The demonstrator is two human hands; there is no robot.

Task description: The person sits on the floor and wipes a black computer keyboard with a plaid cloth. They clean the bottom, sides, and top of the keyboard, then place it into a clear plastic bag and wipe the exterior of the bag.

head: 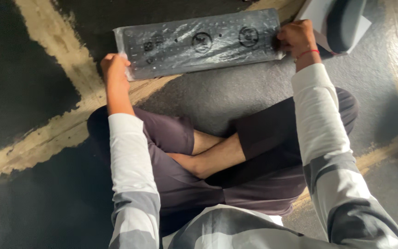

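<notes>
You sit cross-legged on the dark floor [33, 83] with its worn yellowish painted stripe [47, 133], and the long black keyboard wrapped in clear, crinkled plastic film [201, 42] lies flat on the floor just in front of your knees, slightly tilted, its right end farther from you. Your left hand [114, 68] is closed on the keyboard's left end, fingers curled over a bunch of loose film at the corner. Your right hand [295, 38], a red thread at its wrist, grips the right end with the fingers folded over the edge. Just beyond that hand a white box [316, 16] stands with a dark rounded object [346, 20] on it.

The keyboard looks stiff, flat and fairly light, so holding it by both short ends suits it. The film looks slick and loose; it may slide or tear free, so clamp the hard edge beneath rather than the wrapping alone.
</notes>
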